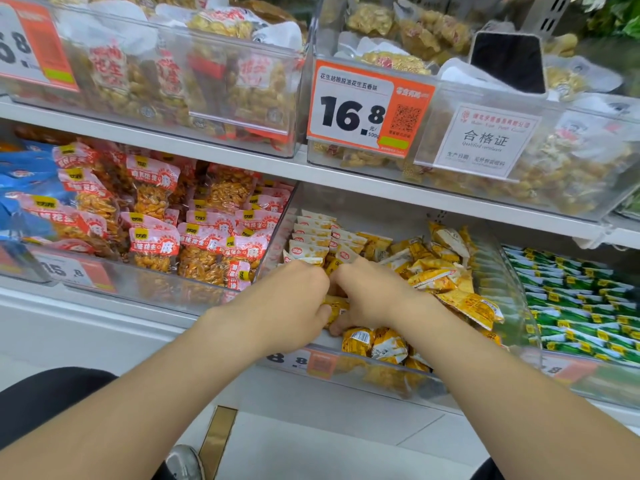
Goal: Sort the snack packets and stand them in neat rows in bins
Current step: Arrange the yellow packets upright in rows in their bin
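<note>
Room lies under the shelf (381, 192), over my bin's (511, 271) front rim, between the standing row (311, 237) and heaped yellow packets (440, 273).

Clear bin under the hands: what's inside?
Visible: yellow snack packets, a standing row back left, a loose heap right and front; left hand and right hand grip some, hiding what lies beneath.

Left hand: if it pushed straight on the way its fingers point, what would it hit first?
Probably the standing row of packets at the back left of the clear bin, just ahead of the left hand; whether they already touch is unclear.
</note>
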Tool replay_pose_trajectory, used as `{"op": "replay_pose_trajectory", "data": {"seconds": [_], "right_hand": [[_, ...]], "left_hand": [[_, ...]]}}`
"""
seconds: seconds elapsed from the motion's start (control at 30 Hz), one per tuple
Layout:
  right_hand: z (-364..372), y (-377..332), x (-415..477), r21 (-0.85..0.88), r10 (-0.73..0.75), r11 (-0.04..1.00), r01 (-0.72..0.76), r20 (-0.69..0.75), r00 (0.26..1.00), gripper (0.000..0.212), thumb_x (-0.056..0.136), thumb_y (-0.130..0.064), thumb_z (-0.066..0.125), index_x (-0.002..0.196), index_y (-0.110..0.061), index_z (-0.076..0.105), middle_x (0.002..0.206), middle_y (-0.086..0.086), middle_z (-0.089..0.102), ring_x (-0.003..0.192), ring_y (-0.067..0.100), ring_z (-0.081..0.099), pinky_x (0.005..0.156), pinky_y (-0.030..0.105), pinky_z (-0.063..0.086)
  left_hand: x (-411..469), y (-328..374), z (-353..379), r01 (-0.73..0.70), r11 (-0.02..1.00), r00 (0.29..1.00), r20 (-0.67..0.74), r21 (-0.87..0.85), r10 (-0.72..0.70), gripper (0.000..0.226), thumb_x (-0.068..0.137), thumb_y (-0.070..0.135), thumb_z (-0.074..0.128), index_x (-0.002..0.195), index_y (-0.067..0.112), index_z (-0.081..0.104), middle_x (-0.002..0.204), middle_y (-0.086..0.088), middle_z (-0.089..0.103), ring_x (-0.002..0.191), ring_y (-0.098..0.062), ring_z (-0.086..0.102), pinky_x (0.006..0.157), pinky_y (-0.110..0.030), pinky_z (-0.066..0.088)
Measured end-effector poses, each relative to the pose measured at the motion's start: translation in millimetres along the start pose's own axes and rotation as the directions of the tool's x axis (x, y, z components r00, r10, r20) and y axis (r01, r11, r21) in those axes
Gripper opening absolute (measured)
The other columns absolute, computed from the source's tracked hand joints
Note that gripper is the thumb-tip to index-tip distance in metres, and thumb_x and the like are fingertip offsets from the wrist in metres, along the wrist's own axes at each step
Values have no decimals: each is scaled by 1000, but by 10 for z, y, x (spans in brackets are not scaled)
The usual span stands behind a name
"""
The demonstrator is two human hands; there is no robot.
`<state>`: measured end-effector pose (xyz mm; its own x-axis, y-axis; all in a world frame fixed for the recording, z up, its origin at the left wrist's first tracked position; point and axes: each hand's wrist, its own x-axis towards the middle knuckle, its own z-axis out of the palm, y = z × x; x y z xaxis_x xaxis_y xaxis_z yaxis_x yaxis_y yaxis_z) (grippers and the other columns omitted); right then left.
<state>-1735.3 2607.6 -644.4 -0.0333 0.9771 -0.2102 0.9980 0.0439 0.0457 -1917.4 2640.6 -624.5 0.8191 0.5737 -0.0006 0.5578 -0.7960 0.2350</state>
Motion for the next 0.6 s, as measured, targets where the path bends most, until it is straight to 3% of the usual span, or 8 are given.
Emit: {"op": "replay_pose_trajectory", "data": {"seconds": [0.13, 0.27, 0.33, 0.43, 0.53, 0.6], "right_hand": [[-55, -27, -7, -48, 10, 999, -12, -45, 999, 44, 73, -56, 85, 91, -22, 66, 87, -2, 60, 84, 24, 61, 61, 34, 46], [-160, 95, -152, 111, 88, 991, -78, -89, 992, 30, 78, -47, 79, 95, -27, 66, 92, -6, 65, 93, 22, 63, 73, 40, 58], [-211, 167, -250, 249, 122, 965, -87, -130, 984, 25, 81, -46, 79, 95, -27, 67, 88, -8, 67, 94, 18, 62, 80, 43, 58], [-292, 213, -413, 412, 183, 908, -81, -215, 959, 25, 91, -41, 77, 113, -29, 72, 96, -11, 70, 96, 13, 64, 88, 37, 56], [-407, 225, -574, 613, 186, 790, 12, -258, 948, 17, 100, -29, 70, 118, -29, 73, 99, -11, 75, 96, 9, 69, 89, 34, 55], [-466, 201, -670, 788, 129, 609, 92, -212, 969, 20, 106, -20, 62, 123, -24, 73, 107, -8, 78, 101, 7, 71, 89, 28, 56]], "left_hand": [[-4, -7, -3, 30, 999, 999, -28, -27, -30, 29, 99, 28, 55, 72, 20, 50, 78, -4, 57, 84, -32, 64, 73, -45, 57], [8, -8, -21, 45, 997, 998, -38, -65, -48, 27, 97, 19, 53, 71, 18, 53, 74, -4, 55, 78, -33, 62, 70, -47, 56], [16, 0, -20, 57, 992, 996, -67, -114, -65, 11, 97, 16, 53, 93, 19, 63, 91, -5, 63, 88, -30, 65, 77, -48, 57], [35, 22, -35, 40, 970, 984, -160, -239, -80, 32, 98, 10, 58, 127, 22, 50, 120, 3, 54, 109, -19, 56, 88, -37, 50], [53, 95, -106, 86, 884, 965, -181, -459, -188, 44, 99, 22, 68, 135, 22, 44, 130, 4, 51, 116, -16, 58, 96, -37, 51], [75, 129, -133, 108, 744, 962, -120, -660, -246, 45, 96, 30, 74, 135, 24, 52, 127, 8, 62, 110, -14, 68, 98, -42, 57]]}}
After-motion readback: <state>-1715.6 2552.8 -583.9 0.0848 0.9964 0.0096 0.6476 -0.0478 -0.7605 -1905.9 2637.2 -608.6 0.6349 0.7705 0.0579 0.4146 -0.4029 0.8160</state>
